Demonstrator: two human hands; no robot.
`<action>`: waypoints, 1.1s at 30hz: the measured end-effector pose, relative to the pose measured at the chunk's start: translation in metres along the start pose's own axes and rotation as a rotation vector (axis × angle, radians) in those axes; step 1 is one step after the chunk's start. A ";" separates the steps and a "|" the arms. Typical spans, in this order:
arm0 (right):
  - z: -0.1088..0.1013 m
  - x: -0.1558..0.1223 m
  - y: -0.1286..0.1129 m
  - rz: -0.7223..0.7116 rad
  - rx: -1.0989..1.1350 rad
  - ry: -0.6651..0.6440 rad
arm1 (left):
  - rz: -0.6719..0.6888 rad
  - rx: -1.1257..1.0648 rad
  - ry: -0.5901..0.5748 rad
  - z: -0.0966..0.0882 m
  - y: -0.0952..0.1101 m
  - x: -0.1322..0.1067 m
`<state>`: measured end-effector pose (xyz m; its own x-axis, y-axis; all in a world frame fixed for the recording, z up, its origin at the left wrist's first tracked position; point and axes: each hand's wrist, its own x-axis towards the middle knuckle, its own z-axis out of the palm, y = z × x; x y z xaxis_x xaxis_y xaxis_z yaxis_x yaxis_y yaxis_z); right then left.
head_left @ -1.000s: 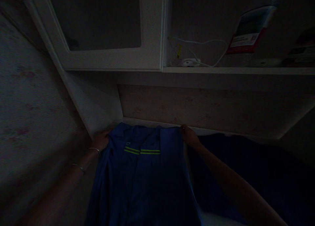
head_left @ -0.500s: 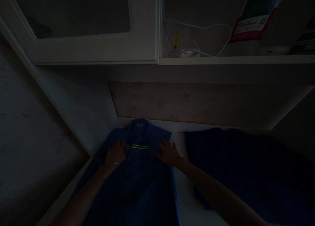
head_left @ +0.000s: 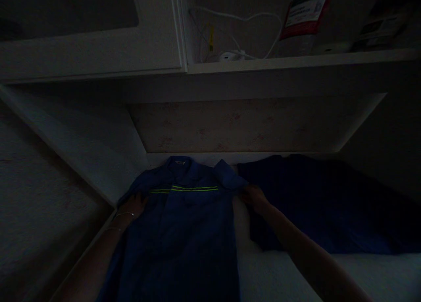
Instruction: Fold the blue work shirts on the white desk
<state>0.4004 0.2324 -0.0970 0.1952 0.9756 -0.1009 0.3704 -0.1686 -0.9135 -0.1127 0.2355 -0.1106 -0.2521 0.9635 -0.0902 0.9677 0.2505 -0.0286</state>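
A blue jacket (head_left: 194, 223) lies spread front-up on a pale surface (head_left: 269, 275), its collar (head_left: 194, 169) toward the wall panel (head_left: 213, 126). The right hand (head_left: 255, 197), to the right of the collar and a little nearer the wearer, has its fingers closed on the sleeve (head_left: 226, 175), which bends back on itself between hand and shoulder. The left hand (head_left: 135, 204), left of the collar and nearer the wearer, lies against the jacket's side; whether it pinches any cloth is too dark to say.

The jacket should handle as light, limp woven cloth (the bend in the sleeve suggests some body, perhaps like workwear). It probably won't break or slip much, but it may crease, and a one-sided tug could drag the whole piece askew. The yellow-green stripes (head_left: 194, 188), just on the near side of the collar, make a handy guide for keeping it straight. Good holds would be the shoulder seams on either side of the collar, or the sleeve toward its end; the collar itself looks firmer. A dark blue cloth (head_left: 305, 205) lies to the right of the collar, beyond the sleeve, so fingers there could catch both.
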 end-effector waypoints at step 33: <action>0.019 0.025 -0.040 -0.560 -0.758 -0.237 | 0.341 -0.110 0.081 0.021 0.256 0.072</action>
<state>0.3734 0.2662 -0.0704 -0.3449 0.9311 0.1190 0.8567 0.3640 -0.3655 0.1166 0.3673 -0.1450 0.0820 0.9966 0.0031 0.9919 -0.0819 0.0970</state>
